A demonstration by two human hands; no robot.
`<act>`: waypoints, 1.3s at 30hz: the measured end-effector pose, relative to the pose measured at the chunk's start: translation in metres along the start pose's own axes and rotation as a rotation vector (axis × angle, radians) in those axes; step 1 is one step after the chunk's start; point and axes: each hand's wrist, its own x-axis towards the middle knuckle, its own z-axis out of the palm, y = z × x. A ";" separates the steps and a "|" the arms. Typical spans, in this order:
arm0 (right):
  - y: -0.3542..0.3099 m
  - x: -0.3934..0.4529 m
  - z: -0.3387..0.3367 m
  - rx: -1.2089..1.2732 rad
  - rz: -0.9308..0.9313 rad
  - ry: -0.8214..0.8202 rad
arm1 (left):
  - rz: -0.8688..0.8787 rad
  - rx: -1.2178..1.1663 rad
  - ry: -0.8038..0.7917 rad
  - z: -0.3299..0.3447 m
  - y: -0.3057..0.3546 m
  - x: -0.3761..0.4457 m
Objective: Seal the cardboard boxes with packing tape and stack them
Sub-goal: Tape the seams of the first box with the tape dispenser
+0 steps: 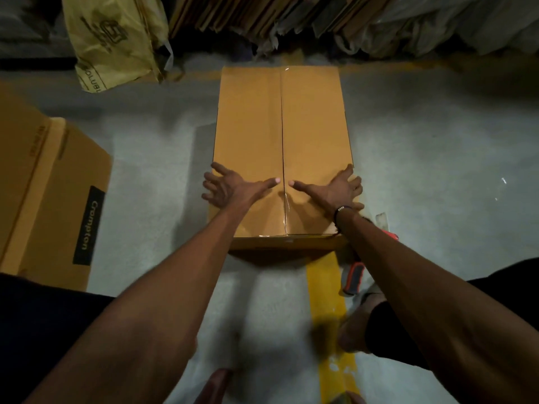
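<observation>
Taking the box (281, 153) on the floor (145, 158) as my landmark, I start at the ground nearest me: a yellow floor stripe (326, 290) runs up to the box's near end, and just off the box's near right corner lies the tape dispenser (354, 278) with its red and grey handle, partly hidden by my right forearm; I judge it is parked there so it is to hand once the flaps are settled. On the box's near half I have both palms down. My left hand (230, 186) lies flat on the left flap, its fingers (210, 185) spread wide and reaching over the left edge, thumb pointing in toward the centre seam (282, 135). My right hand (338, 188) mirrors it on the right flap, fingers splayed to the right edge, thumb just short of the seam. Neither hand grips anything; I read this as pressing the two flaps level so the seam closes and the tape beds down. A glossy strip of tape (286, 211) shows along the seam at the near end; whether it runs the whole length I cannot tell. To the box's left, well apart, sits a second carton printed Crompton (52, 199). Beyond the box's far end lean flattened cardboard sheets (233, 16), with a yellow plastic bag (113, 39) to the far left.
</observation>
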 end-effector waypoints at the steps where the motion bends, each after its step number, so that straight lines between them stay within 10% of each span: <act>1: -0.005 0.004 0.004 -0.034 0.033 -0.005 | -0.013 0.029 -0.015 0.002 0.009 0.006; 39: 0.034 -0.047 -0.009 -0.158 -0.011 -0.027 | 0.102 -0.024 0.015 -0.008 -0.081 -0.042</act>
